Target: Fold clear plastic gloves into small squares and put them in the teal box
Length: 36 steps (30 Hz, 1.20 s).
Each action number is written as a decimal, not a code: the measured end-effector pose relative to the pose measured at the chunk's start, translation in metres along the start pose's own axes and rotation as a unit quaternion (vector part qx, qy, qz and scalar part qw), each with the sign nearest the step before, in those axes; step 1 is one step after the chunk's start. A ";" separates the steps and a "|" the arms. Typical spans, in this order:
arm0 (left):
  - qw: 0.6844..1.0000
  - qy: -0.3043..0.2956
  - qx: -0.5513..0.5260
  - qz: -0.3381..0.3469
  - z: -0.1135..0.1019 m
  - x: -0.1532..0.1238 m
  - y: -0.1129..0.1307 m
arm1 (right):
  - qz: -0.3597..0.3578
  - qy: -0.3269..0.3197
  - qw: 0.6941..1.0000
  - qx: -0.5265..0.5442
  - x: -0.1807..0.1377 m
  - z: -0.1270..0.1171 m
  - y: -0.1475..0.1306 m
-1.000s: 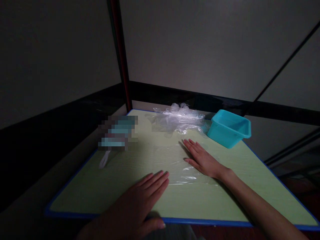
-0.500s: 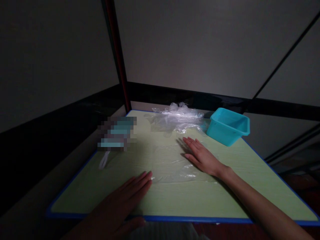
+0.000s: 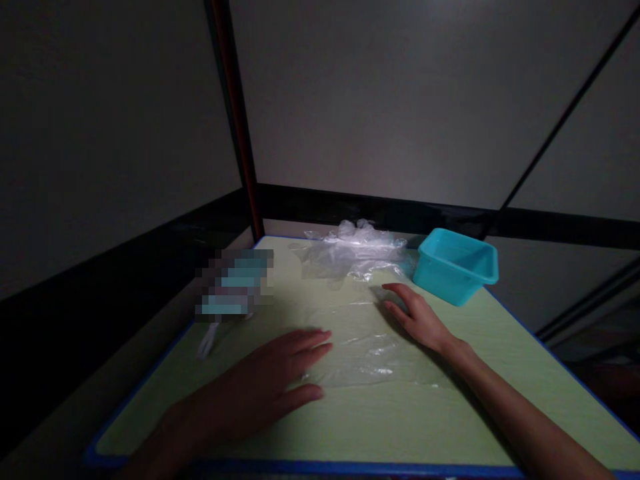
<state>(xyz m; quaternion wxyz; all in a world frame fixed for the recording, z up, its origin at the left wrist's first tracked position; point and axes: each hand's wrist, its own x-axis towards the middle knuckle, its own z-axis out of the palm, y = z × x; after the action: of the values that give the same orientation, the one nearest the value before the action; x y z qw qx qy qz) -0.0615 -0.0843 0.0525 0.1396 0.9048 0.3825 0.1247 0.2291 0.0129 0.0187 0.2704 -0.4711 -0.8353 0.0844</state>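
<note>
A clear plastic bag (image 3: 360,353) lies spread flat on the pale green table (image 3: 400,427), with a few shiny creases. My left hand (image 3: 270,373) is over its left edge, fingers stretched and thumb apart; whether it touches the plastic I cannot tell. At the bag's upper right is my right hand (image 3: 415,317), fingers lightly bent and apart, holding nothing that I can see. Beyond both hands sits a crumpled heap of clear plastic bags (image 3: 360,250).
A turquoise plastic basin (image 3: 455,270) stands at the table's back right. On the left lies a pixelated item (image 3: 235,283) with a white loop (image 3: 207,340) at its near end. The table has a blue rim, and walls (image 3: 375,120) rise behind and to the left.
My left hand has moved forward and right onto the bag's left edge, its thumb spreading. My right hand has shifted slightly right and its fingers have bent. The view has tilted up a little.
</note>
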 end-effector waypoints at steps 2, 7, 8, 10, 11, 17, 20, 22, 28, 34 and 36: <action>1.000 0.011 0.005 0.015 0.000 0.026 -0.004 | 0.012 0.017 1.000 0.009 0.003 0.000 0.007; 0.991 0.128 0.003 -0.028 0.021 0.077 -0.027 | 0.040 0.040 0.998 -0.004 0.006 0.001 0.022; 0.989 0.141 0.002 -0.037 0.026 0.082 -0.031 | 0.048 0.042 0.998 -0.009 0.007 0.002 0.024; 0.986 0.162 -0.004 -0.050 0.034 0.088 -0.037 | 0.065 0.041 0.997 -0.020 0.011 0.002 0.030; 0.984 0.168 -0.006 -0.053 0.036 0.089 -0.039 | 0.075 0.037 0.996 -0.026 0.014 0.003 0.032; 0.981 0.184 -0.018 -0.056 0.043 0.085 -0.042 | 0.135 -0.016 0.989 -0.054 0.048 0.010 0.045; 0.982 0.180 -0.017 -0.052 0.043 0.084 -0.042 | 0.168 -0.044 0.983 -0.064 0.063 0.019 0.052; 0.983 0.178 -0.016 -0.048 0.043 0.084 -0.042 | 0.187 -0.058 0.978 -0.064 0.068 0.024 0.055; 0.983 0.177 -0.018 -0.049 0.045 0.086 -0.043 | 0.187 -0.050 0.981 -0.033 0.067 0.030 0.057; 0.981 0.177 -0.020 -0.071 0.045 0.090 -0.045 | 0.101 0.035 0.993 0.050 0.055 0.020 0.047; 0.980 0.180 -0.018 -0.080 0.045 0.095 -0.044 | 0.072 0.064 0.992 0.082 0.048 0.016 0.041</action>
<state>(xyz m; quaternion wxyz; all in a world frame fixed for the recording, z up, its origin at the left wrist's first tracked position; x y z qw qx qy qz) -0.0112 0.0066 0.0070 0.0939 0.8316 0.4700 0.2806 0.2313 0.0765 0.0068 0.3542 -0.5108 -0.7704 0.1419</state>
